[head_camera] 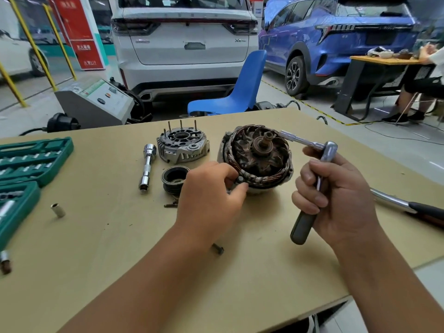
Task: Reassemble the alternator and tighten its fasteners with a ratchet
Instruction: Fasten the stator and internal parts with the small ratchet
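The open alternator body (258, 157), with rusty rotor and copper windings, stands at the table's middle. My left hand (211, 191) pinches a small bolt at its near-left rim. My right hand (336, 198) grips a ratchet (319, 171) held upright just right of the alternator, its socket extension pointing left over the rotor shaft. The grey end cover (182, 145) with three upright studs lies left of the body. A black pulley (174, 179) sits in front of that cover.
A long chrome socket (147, 167) lies left of the pulley. Green socket cases (31, 157) line the left edge. A loose socket (58, 210) and bolts (218, 249) lie on the table. A chrome bar with black grip (408, 205) lies at right. Cars and a blue chair (240, 87) stand behind.
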The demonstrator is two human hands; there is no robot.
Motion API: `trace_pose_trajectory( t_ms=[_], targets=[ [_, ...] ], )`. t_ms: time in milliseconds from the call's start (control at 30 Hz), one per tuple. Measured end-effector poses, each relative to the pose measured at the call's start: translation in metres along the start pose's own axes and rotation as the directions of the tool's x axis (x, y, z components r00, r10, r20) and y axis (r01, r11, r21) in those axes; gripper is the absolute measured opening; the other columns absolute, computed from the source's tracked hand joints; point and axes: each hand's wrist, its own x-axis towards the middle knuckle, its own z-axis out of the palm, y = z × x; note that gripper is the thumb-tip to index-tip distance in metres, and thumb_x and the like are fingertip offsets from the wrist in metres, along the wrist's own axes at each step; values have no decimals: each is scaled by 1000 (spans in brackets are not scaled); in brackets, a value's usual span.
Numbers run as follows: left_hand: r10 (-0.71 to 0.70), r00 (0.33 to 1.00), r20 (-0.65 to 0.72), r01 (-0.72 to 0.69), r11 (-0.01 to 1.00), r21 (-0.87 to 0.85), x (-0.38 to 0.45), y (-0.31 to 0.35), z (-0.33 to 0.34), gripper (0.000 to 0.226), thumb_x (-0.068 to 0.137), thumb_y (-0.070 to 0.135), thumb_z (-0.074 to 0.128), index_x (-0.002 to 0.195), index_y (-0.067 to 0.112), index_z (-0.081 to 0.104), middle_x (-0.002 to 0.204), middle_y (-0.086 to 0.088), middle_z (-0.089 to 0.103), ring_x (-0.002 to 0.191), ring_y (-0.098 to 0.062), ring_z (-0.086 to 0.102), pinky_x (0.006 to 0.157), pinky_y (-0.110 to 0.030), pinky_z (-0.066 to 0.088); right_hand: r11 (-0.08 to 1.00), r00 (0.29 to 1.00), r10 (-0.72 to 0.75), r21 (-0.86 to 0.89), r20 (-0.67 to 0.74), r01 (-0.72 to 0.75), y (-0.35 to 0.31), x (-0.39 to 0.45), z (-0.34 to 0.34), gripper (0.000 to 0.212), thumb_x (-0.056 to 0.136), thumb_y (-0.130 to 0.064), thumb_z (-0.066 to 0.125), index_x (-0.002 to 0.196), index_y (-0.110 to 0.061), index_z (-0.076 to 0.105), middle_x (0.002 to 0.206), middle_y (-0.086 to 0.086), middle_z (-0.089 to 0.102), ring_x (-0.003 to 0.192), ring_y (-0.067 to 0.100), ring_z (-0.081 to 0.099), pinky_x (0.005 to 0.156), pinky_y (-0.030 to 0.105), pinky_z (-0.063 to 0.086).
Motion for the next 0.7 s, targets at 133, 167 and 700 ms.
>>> trace_pose_trajectory(
  t_ms=[133, 167, 700],
  targets=[
    [-43, 999, 16, 43, 999, -33, -2, 0, 0, 12, 81, 20, 83, 92, 17, 79, 77, 8, 71, 62, -1, 58, 62, -10, 40, 995, 1000, -6, -103, 5, 7, 4, -5, 0, 25, 83, 0, 51, 106, -5, 59, 61, 10, 45, 35, 12, 27, 43, 18, 32],
    [-48, 999, 14, 48, 998, -35, -3, 0, 1, 10, 82, 21, 82, 91, 18, 79, 76, 9, 71, 61, -1, 58, 62, -12, 41, 992, 1000, -8, -128, 15, 10, 5, -6, 1, 25, 84, 1, 50, 107, -5, 59, 61, 10, 45, 35, 12, 27, 43, 19, 32],
    [-59, 998, 18, 60, 998, -20, -3, 0, 2, 11, 81, 24, 83, 88, 19, 77, 76, 8, 68, 65, -6, 57, 64, -25, 47, 985, 1000, -6, -172, 17, 8, 8, -8, 4, 32, 79, -1, 54, 110, 0, 58, 62, 12, 46, 36, 12, 26, 44, 20, 32]
  ],
)
